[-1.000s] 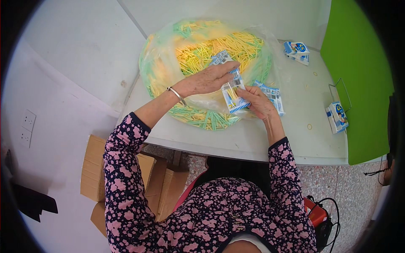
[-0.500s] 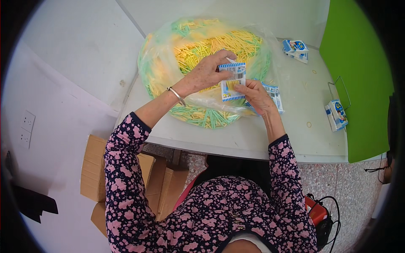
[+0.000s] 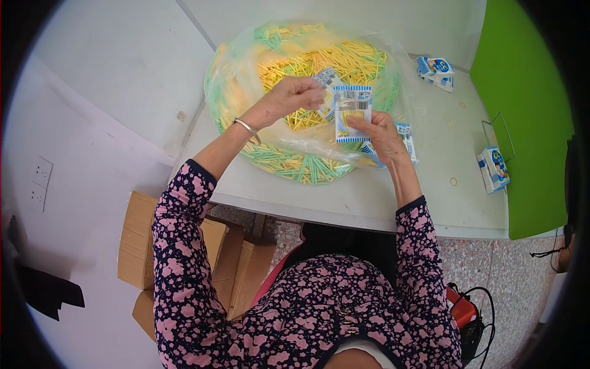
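In my right hand (image 3: 384, 136) is a small white and blue striped packet (image 3: 353, 114), held upright by its lower right part between thumb and fingers. Yellow sticks show through its clear window. My left hand (image 3: 295, 100) is closed just left of it, over the open bag, fingertips curled; what they hold is hidden. A second such packet (image 3: 329, 79) shows tilted behind those fingertips; I cannot tell whether they grip it. Beneath both hands, the large clear plastic bag (image 3: 239, 80) is full of yellow and green sticks (image 3: 356, 55). More packets (image 3: 405, 138) lie beside my right wrist.
On the white table (image 3: 430, 203), blue and white packets (image 3: 436, 71) lie at the back right. Another packet (image 3: 493, 169) sits by a wire stand (image 3: 501, 132) near the green panel (image 3: 522, 111). Cardboard boxes (image 3: 138, 240) stand below left; a red object (image 3: 462, 309) with black cables lies below right.
My left hand has drawn back leftward from the packet in my right hand. That packet has moved slightly right, and the tilted packet behind now shows.
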`<state>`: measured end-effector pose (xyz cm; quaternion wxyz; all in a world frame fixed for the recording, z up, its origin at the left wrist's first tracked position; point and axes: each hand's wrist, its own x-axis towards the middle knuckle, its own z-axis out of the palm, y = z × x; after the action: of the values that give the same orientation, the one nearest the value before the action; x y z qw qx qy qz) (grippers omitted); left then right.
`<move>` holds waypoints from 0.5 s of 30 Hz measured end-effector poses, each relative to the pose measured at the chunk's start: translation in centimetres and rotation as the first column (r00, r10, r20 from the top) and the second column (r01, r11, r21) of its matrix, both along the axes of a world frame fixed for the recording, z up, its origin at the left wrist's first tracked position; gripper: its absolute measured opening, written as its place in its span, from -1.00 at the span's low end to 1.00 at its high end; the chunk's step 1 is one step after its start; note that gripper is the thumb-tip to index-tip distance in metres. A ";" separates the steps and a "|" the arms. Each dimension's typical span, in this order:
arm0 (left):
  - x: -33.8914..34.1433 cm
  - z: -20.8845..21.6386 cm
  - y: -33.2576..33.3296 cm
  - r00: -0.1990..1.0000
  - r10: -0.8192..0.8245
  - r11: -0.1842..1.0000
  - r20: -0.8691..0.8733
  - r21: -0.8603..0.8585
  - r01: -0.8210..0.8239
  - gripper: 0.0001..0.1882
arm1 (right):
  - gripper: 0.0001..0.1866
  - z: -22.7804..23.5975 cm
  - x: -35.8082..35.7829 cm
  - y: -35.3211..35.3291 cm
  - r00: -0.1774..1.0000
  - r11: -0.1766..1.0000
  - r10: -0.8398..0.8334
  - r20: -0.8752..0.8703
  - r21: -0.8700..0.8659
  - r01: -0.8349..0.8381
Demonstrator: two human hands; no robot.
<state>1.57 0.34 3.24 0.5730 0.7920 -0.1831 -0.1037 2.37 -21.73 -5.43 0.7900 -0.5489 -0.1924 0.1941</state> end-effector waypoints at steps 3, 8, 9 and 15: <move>1.5 -4.1 2.3 0.951 -0.064 0.832 0.303 0.543 -0.117 -0.84 | -0.75 0.0 0.0 0.2 1.000 0.999 -0.007 -0.019 0.036 0.008; 2.0 -8.2 1.5 0.685 -0.401 0.415 0.608 0.788 -0.456 -0.86 | -0.75 0.0 -0.2 0.4 0.999 0.999 0.011 -0.044 0.034 -0.010; 2.1 -8.1 1.2 0.683 -0.403 0.419 0.609 0.787 -0.454 -0.86 | -0.75 -0.1 -0.2 0.3 0.999 0.999 0.006 -0.044 0.031 -0.005; 1.7 -6.2 -0.5 0.900 -0.215 0.210 0.380 0.918 -0.337 -0.86 | -0.74 -0.5 -0.1 0.1 0.999 1.000 0.015 -0.050 0.027 -0.013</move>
<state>3.26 -0.21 -2.93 -0.1052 0.9806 -0.1654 0.0057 2.26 -21.62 -5.89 0.8004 -0.5320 -0.1788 0.2108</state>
